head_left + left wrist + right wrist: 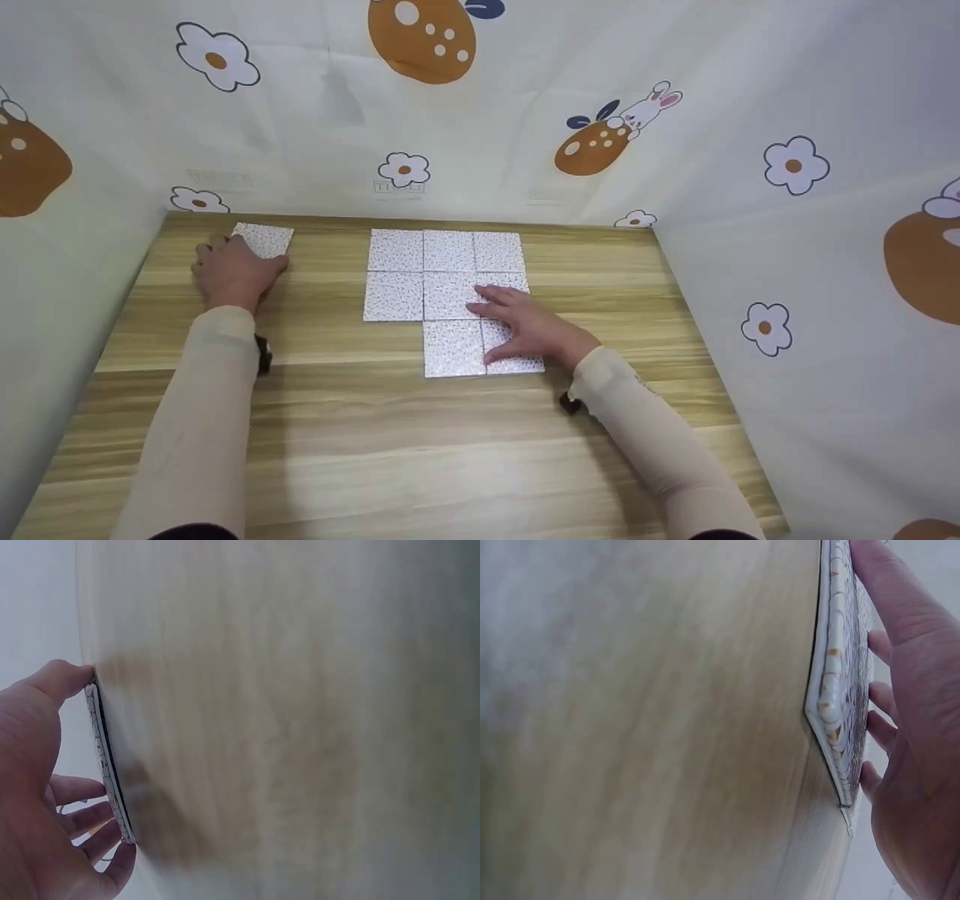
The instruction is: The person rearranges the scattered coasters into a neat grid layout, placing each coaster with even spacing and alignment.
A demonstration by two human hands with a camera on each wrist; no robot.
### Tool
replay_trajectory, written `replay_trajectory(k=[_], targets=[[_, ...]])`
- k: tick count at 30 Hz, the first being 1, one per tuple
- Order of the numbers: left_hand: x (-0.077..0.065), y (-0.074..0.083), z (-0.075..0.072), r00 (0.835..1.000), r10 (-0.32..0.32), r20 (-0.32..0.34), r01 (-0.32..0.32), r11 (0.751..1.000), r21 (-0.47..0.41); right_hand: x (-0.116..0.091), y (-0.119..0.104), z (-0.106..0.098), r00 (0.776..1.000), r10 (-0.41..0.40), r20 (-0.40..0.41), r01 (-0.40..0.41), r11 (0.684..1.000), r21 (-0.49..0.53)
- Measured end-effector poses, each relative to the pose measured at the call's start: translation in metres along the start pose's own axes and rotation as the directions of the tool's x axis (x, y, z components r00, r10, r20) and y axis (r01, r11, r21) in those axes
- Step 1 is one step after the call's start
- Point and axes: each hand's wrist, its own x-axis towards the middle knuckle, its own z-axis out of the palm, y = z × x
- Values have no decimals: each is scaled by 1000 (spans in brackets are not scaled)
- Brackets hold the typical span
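Observation:
My left hand (238, 271) grips a single speckled white square tile (268, 238) at the back left of the table. In the left wrist view the thumb and fingertips hold opposite edges of that tile (109, 761), which is seen edge-on close over the wood. Several matching tiles (396, 251) lie edge to edge in a block at the middle, with the front row lacking one at its left. Across the block's right side my right hand (534, 324) rests with fingers spread. The right wrist view shows its fingertips on the speckled top of a tile (841, 690).
The wood-grain table (360, 450) is enclosed at the back and sides by pale sheeting (495, 127) printed with flowers, rabbits and orange shapes. A dark wrist camera (262, 354) sits by the left wrist, and another camera (570, 403) by the right.

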Motion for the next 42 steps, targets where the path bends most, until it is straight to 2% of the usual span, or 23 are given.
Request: replay_trajectory(k=[9,16,27,31,35,38,42], targets=[[-6,1,0,996,74,-41,-75,997,-28,0,0,1,1000,9,5,-9,1000,-8],[-14,5,-3,993,106,-54,-109,993,-47,0,0,1,1000,-1,-5,1,1000,-6],[-32,15,5,978,207,-36,-209,977,-50,0,1,1,1000,-2,-14,2,1000,10],[-41,21,8,961,274,-23,-275,959,-62,0,0,1,1000,2,-10,-2,1000,8],[-51,27,9,938,348,10,-345,933,-99,0,-1,2,1000,-2,-10,2,1000,10],[-59,30,7,907,419,36,-412,902,-126,0,-1,2,1000,-2,-16,2,1000,19],[-70,33,6,854,512,94,-496,854,-157,-1,-1,1,1000,7,-12,-7,1000,20]])
